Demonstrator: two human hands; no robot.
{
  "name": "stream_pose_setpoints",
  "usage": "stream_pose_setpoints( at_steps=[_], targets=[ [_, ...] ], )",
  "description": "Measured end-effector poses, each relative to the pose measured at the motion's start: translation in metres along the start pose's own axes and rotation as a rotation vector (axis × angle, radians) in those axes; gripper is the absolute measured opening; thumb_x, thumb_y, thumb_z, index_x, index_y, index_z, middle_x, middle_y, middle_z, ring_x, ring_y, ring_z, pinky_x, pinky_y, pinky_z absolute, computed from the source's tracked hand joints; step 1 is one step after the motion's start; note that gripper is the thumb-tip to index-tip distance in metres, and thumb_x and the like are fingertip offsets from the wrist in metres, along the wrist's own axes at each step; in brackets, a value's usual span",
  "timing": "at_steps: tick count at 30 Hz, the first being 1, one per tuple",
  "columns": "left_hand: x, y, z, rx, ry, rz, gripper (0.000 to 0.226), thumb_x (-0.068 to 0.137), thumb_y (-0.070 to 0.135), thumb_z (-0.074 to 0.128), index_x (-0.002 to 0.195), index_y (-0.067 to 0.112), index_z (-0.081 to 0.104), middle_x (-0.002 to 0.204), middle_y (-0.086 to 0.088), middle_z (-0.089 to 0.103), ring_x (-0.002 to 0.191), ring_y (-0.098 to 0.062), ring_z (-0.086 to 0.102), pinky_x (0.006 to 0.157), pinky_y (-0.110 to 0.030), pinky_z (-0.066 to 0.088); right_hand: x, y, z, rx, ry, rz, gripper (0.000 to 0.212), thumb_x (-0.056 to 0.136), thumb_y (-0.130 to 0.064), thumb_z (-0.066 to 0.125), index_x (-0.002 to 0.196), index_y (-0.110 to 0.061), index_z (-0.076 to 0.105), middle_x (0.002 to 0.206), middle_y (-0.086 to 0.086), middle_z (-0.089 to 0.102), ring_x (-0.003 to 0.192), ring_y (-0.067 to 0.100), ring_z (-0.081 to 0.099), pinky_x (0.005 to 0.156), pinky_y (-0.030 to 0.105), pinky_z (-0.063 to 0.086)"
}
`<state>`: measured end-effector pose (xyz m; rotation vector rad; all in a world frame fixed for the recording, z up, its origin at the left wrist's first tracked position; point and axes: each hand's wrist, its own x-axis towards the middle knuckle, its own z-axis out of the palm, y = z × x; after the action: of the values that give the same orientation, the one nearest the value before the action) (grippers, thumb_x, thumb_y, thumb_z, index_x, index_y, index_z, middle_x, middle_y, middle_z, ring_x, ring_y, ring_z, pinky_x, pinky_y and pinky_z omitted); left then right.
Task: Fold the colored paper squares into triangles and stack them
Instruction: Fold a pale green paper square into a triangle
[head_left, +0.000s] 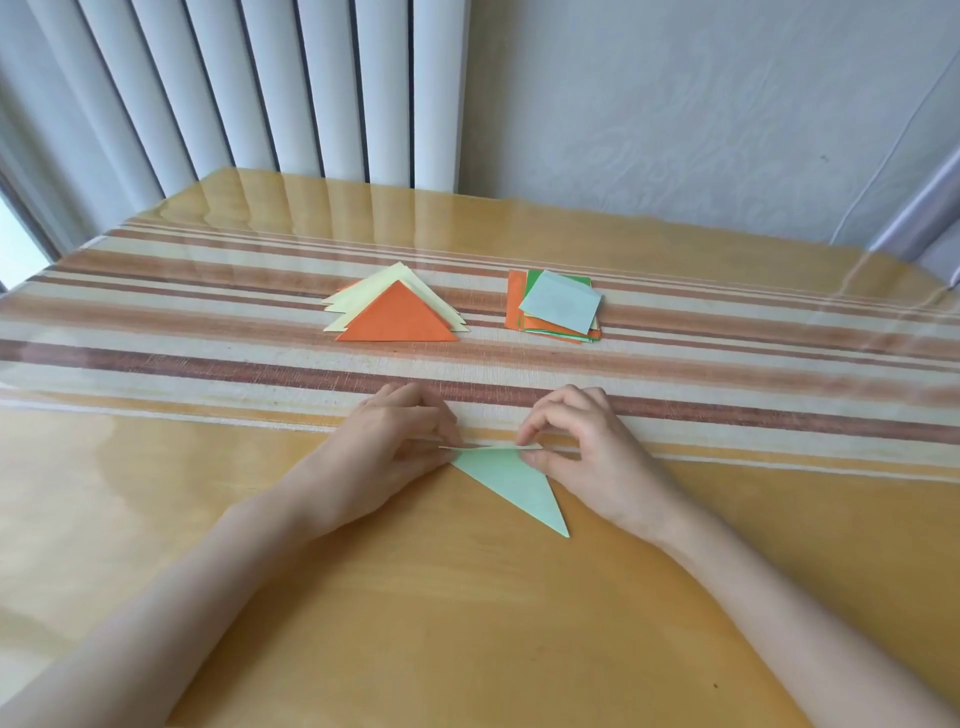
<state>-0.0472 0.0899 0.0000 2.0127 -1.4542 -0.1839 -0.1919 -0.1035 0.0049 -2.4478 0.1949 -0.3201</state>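
A pale green paper (514, 486) lies folded on the near part of the table, one corner pointing toward me and its upper flap raised slightly at the far edge. My left hand (395, 441) pinches its left corner. At the right end of that far edge my right hand (582, 441) pinches the paper between thumb and fingers. Farther back, a stack of folded triangles (397, 314) has an orange one on top of pale yellow ones. To its right sits a pile of unfolded squares (558, 306), light blue on top, green and orange beneath.
A striped cloth runner (208, 332) crosses the glossy yellow table (467, 623) under a transparent cover. White vertical blinds (234, 88) and a pale wall stand behind the table's far edge.
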Motion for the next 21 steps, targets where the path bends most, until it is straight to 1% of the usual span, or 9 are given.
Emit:
stream_pose_setpoints(
  at_steps=[1,3,5,7,9,11,15,19,21],
  targets=[
    [-0.003,-0.001,0.000,0.032,0.001,0.031,0.012,0.088,0.033,0.055,0.097,0.036,0.063,0.105,0.015,0.056,0.099,-0.011,0.051,0.085,-0.034,0.047,-0.003,0.003,0.001,-0.049,0.026,-0.049,0.007,0.088,-0.015,0.068,0.093,-0.020,0.069,0.100,-0.008,0.054,0.107,0.009,0.040,0.095,0.025,0.037],
    [-0.009,0.000,-0.001,0.127,0.009,0.072,0.024,0.092,0.031,0.046,0.102,0.029,0.068,0.108,0.009,0.059,0.098,-0.011,0.051,0.084,-0.028,0.043,-0.009,0.008,0.002,-0.191,0.094,-0.166,0.014,0.087,-0.013,0.063,0.096,-0.017,0.073,0.098,-0.006,0.058,0.103,0.013,0.043,0.091,0.034,0.042],
    [-0.017,0.004,-0.001,0.257,0.031,0.120,0.037,0.091,0.026,0.037,0.107,0.024,0.070,0.110,0.004,0.062,0.098,-0.014,0.051,0.086,-0.027,0.041,-0.015,0.012,0.001,-0.359,0.142,-0.287,0.031,0.083,-0.002,0.054,0.101,-0.017,0.074,0.098,-0.001,0.060,0.101,0.019,0.045,0.088,0.036,0.044],
    [-0.025,0.009,0.003,0.398,0.074,0.144,0.042,0.088,0.018,0.035,0.107,0.023,0.072,0.109,0.001,0.063,0.096,-0.018,0.054,0.085,-0.030,0.044,-0.019,0.012,0.001,-0.501,0.173,-0.351,0.046,0.079,0.006,0.043,0.106,-0.015,0.073,0.100,0.004,0.061,0.100,0.025,0.046,0.089,0.037,0.041],
    [-0.029,0.015,0.011,0.496,0.112,0.138,0.040,0.083,0.006,0.043,0.108,0.019,0.071,0.106,-0.001,0.063,0.093,-0.022,0.057,0.084,-0.032,0.043,-0.020,0.006,0.003,-0.597,0.204,-0.374,0.048,0.079,0.003,0.034,0.104,-0.011,0.073,0.098,0.008,0.061,0.098,0.027,0.046,0.092,0.038,0.037],
    [-0.030,0.019,0.018,0.533,0.134,0.129,0.037,0.077,0.002,0.052,0.107,0.015,0.070,0.102,-0.002,0.062,0.088,-0.024,0.060,0.081,-0.030,0.039,-0.017,-0.005,0.011,-0.658,0.197,-0.396,0.046,0.078,0.002,0.035,0.104,-0.008,0.071,0.094,0.008,0.060,0.092,0.027,0.047,0.094,0.040,0.036],
    [-0.030,0.022,0.019,0.550,0.145,0.135,0.038,0.084,0.012,0.042,0.108,0.015,0.071,0.100,0.000,0.063,0.085,-0.021,0.061,0.077,-0.030,0.039,-0.014,-0.016,0.023,-0.724,0.148,-0.389,0.061,0.071,0.006,0.039,0.121,-0.017,0.066,0.090,0.006,0.052,0.087,0.025,0.044,0.098,0.040,0.030],
    [-0.033,0.024,0.018,0.561,0.159,0.138,0.037,0.087,0.016,0.038,0.103,0.014,0.072,0.093,0.002,0.065,0.082,-0.023,0.062,0.076,-0.031,0.039,-0.016,-0.015,0.020,-0.749,0.164,-0.305,0.065,0.072,-0.001,0.028,0.120,-0.021,0.067,0.088,0.004,0.051,0.084,0.026,0.048,0.103,0.043,0.027],
    [-0.033,0.026,0.018,0.563,0.165,0.133,0.038,0.087,0.017,0.038,0.103,0.015,0.072,0.093,0.004,0.065,0.082,-0.022,0.062,0.075,-0.032,0.043,-0.019,-0.014,0.017,-0.759,0.178,-0.270,0.066,0.071,-0.002,0.026,0.118,-0.022,0.068,0.086,0.003,0.051,0.082,0.027,0.048,0.103,0.044,0.028]
  ],
)
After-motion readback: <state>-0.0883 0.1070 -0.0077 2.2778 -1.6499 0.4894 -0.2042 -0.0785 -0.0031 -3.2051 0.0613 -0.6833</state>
